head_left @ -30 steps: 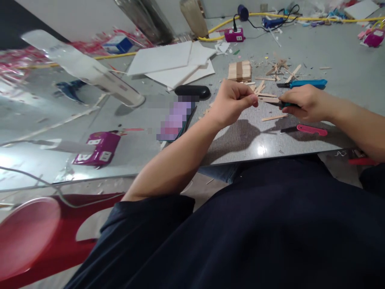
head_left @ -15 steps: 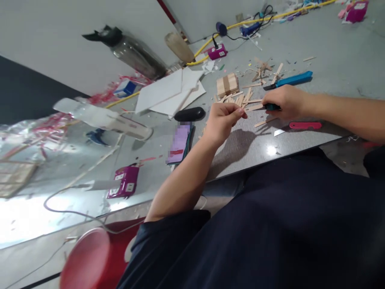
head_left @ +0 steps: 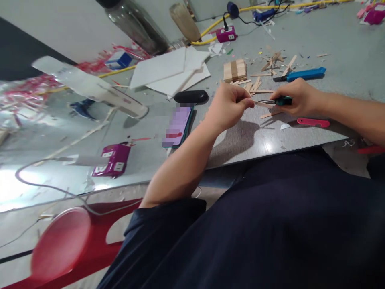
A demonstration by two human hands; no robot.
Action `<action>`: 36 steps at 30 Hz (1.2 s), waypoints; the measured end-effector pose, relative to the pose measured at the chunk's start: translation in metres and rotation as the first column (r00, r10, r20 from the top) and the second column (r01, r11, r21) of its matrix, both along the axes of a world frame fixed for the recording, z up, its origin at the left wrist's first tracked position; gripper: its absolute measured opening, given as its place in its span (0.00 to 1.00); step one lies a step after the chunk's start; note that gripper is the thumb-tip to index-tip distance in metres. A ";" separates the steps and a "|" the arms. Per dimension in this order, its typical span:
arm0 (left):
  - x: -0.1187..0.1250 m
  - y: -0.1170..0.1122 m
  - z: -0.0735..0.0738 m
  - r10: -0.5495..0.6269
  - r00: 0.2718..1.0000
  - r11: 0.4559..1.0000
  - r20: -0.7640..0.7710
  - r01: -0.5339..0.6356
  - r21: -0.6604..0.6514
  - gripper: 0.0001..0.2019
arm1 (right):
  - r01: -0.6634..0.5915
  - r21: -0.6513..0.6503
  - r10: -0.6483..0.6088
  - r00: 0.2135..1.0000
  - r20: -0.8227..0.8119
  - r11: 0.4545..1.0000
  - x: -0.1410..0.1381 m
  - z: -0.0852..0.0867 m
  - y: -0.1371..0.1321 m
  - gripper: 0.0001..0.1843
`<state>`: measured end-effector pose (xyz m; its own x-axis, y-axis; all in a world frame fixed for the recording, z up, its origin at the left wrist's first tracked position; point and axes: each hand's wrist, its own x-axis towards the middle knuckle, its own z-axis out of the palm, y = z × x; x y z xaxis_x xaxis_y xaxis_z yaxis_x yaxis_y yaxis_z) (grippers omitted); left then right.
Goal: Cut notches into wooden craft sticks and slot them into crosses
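My left hand (head_left: 230, 105) is closed in a pinch on a thin wooden stick (head_left: 262, 104) just above the grey table (head_left: 264, 140). My right hand (head_left: 297, 98) grips a small teal-handled cutting tool (head_left: 281, 101) whose tip meets the free end of that stick. Loose wooden sticks (head_left: 255, 85) lie scattered behind my hands, and a neat stack of sticks (head_left: 235, 70) stands further back.
A blue utility knife (head_left: 305, 74) lies behind my right hand and a pink cutter (head_left: 313, 122) in front of it. A phone (head_left: 178, 124), a black case (head_left: 191, 96), white sheets (head_left: 171, 70), a bottle (head_left: 90, 86), magenta power strips (head_left: 112, 159) and a red stool (head_left: 60, 245) are to the left.
The view has swung and tilted. My hands stay together on the stick and the tool; the tool's tip now touches the stick's end.
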<state>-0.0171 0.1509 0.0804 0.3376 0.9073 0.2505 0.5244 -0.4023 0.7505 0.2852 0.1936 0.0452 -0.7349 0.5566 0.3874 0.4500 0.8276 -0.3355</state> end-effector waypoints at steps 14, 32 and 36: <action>0.014 -0.010 -0.014 0.143 0.984 0.983 0.104 -0.153 0.100 0.12 | 0.097 -0.064 -0.094 0.994 0.060 0.993 -0.004 0.003 0.001 0.15; 0.011 -0.008 -0.016 0.108 0.994 0.991 0.019 -0.109 0.077 0.08 | 0.249 -0.036 -0.243 0.962 0.121 0.968 -0.014 -0.001 -0.009 0.12; 0.011 -0.007 -0.015 0.094 0.991 0.992 0.096 -0.101 0.075 0.08 | 0.292 -0.025 -0.290 0.955 0.068 0.956 -0.010 -0.007 0.002 0.17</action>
<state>-0.0061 0.1438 0.0651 0.2203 0.9107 0.3495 0.4940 -0.4131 0.7651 0.2754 0.1954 0.0383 -0.5615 0.7619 0.3228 0.6905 0.6464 -0.3246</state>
